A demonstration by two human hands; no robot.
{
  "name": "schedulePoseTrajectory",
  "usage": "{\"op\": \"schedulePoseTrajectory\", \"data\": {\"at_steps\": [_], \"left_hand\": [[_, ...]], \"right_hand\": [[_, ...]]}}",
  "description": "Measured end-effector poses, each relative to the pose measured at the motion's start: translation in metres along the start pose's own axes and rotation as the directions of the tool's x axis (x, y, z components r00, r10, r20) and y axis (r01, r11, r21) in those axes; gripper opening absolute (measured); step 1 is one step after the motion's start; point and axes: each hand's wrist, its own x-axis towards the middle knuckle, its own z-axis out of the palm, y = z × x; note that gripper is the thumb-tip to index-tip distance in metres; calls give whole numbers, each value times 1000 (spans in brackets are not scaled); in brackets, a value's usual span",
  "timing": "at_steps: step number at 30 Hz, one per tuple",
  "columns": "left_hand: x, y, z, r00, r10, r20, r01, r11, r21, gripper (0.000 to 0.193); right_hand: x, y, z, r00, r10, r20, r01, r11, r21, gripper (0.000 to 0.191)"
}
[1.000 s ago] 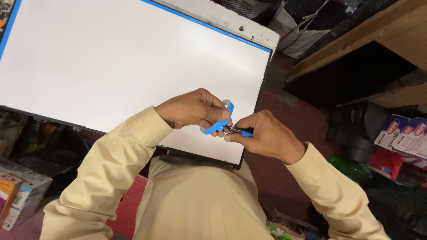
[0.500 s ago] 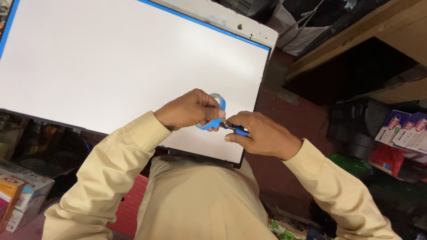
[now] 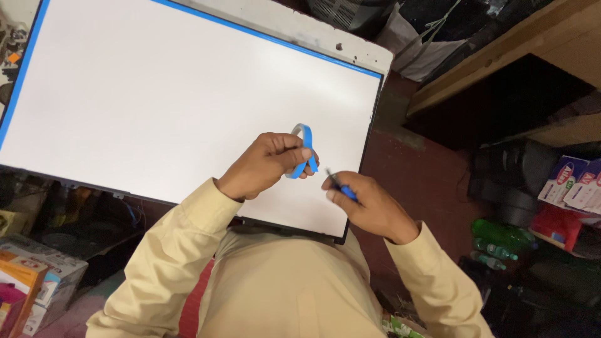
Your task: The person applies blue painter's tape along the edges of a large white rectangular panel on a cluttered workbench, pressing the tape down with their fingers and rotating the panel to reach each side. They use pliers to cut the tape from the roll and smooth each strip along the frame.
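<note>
Two boxes [image 3: 576,184] beside dark shelf [image 3: 501,75]

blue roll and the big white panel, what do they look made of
Blue roll in the left hand: likely thin plastic adhesive tape, a slim glossy ring. White panel: a smooth matte sheet, probably plastic, evenly bright, blue-edged along two sides; exact material unclear.

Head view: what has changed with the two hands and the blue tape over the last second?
The hands have parted. The right hand, gripping a small blue-handled tool, pulled back toward the body and off the tape roll. The left hand lifted the roll slightly up the white panel. Both grips held; the panel stayed put.
</note>
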Motion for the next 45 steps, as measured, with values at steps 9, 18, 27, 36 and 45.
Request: {"op": "schedulePoseTrajectory", "data": {"at_steps": [9, 18, 27, 36, 45], "left_hand": [[-4, 8, 8, 999, 38, -33, -35, 996, 78, 27], [-5, 10, 9, 999, 54, -4, -54, 997, 47, 26], [-5, 5, 11, 1000, 7, -16, -8, 996, -87, 25], [-9, 10, 16, 996, -66, -60, 46, 957, -287, 24], [-14, 12, 30, 987, 80, -136, -116, 953, -278, 24]], "right_hand": [[15, -18, 20, 922, 28, -386, 44, 984, 175, 7], [25, -17, 18, 944, 47, -328, 34, 971, 237, 6], [27, -13, 19, 963, -8, -269, 75, 968, 239, 6], [24, 10, 21, 951, -149, -270, 253, 877, 408, 9], [29, 26, 30, 949, -195, -248, 315, 522, 793, 15]]}}
